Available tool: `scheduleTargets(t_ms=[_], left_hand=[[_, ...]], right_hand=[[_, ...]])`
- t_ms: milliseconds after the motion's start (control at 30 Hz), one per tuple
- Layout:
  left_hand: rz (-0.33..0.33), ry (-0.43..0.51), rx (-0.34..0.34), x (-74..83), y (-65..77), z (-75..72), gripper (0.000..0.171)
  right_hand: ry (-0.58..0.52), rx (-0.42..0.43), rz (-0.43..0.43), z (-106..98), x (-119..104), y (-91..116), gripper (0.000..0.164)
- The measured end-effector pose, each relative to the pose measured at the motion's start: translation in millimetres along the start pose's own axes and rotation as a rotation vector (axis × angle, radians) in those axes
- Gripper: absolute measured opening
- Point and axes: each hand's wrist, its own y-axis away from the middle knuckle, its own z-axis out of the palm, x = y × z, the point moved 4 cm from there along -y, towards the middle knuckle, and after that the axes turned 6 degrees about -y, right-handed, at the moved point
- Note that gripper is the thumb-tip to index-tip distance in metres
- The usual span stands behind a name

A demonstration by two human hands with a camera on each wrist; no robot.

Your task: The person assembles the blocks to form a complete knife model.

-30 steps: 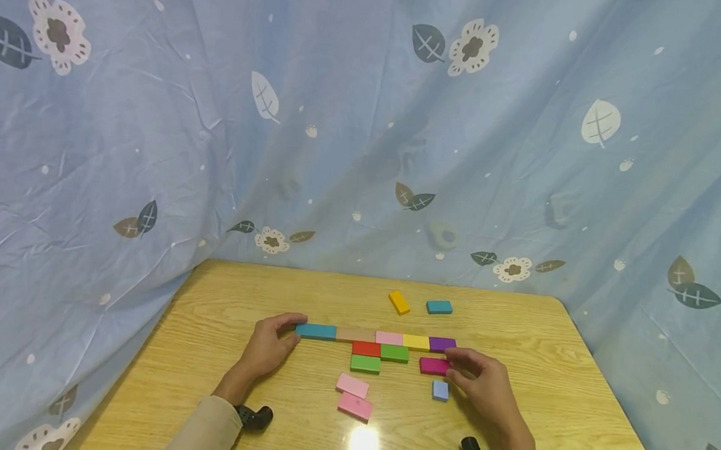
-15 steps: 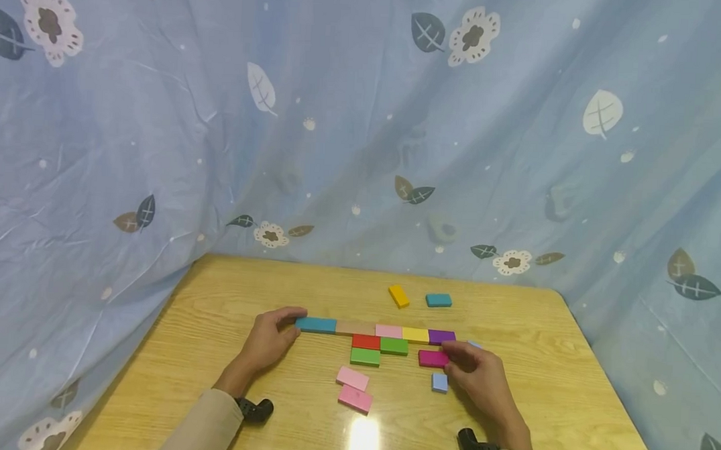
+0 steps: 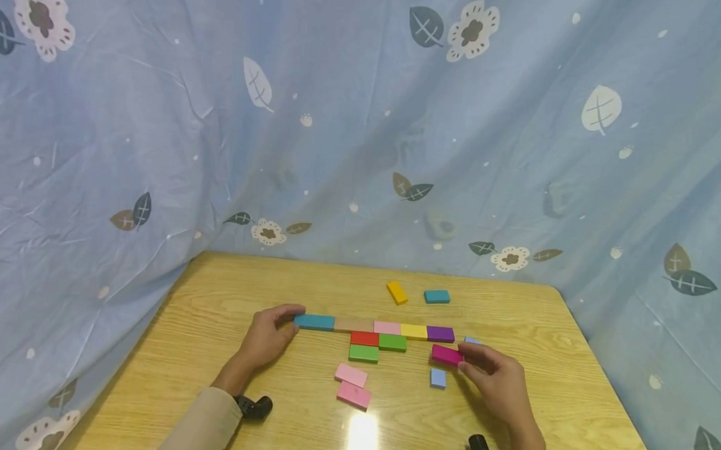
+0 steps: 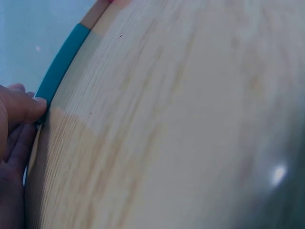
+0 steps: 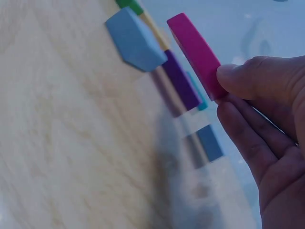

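My right hand (image 3: 501,382) pinches a magenta block (image 3: 446,355) by one end, between thumb and fingers. In the right wrist view that magenta block (image 5: 198,55) is lifted off the table. At the left end of a row, my left hand (image 3: 268,336) holds a long blue block (image 3: 314,322) between thumb and fingers. Rightward the row continues with a wood-coloured block (image 3: 353,325), a pink block (image 3: 387,328), a yellow block (image 3: 413,332) and a purple block (image 3: 440,334). Below it touch a red block (image 3: 364,338), a green block (image 3: 393,342) and a lighter green block (image 3: 363,353).
A small light-blue block (image 3: 438,379) lies just below the magenta one; another blue block (image 3: 472,340) is partly hidden behind my right hand. Two pink blocks (image 3: 354,395) lie near the front. An orange block (image 3: 397,293) and a teal block (image 3: 437,297) lie at the back.
My right hand has taken up the magenta block and shifted it slightly right, off the table. The left hand stays at the blue block's end. The head view has tilted slightly.
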Motion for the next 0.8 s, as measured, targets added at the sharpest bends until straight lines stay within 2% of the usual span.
scheduleTargets(t_ms=[200,367,533,800], left_hand=[[-0.003,0.006,-0.003,0.6,-0.1,-0.5,0.041],[-0.008,0.006,-0.002,0.1,0.0,0.0,0.041],[-0.008,0.009,-0.001,0.1,0.1,0.5,0.041],[-0.002,-0.004,0.007,0.3,0.0,1.2,0.041]], right_hand=[[-0.065,-0.004,-0.085,-1,-17,4,0.031],[-0.075,-0.034,-0.131,14,-32,1,0.032],[-0.076,-0.091,-0.129,36,-37,-4,0.03],[-0.099,-0.115,-0.067,64,-38,-9,0.03]])
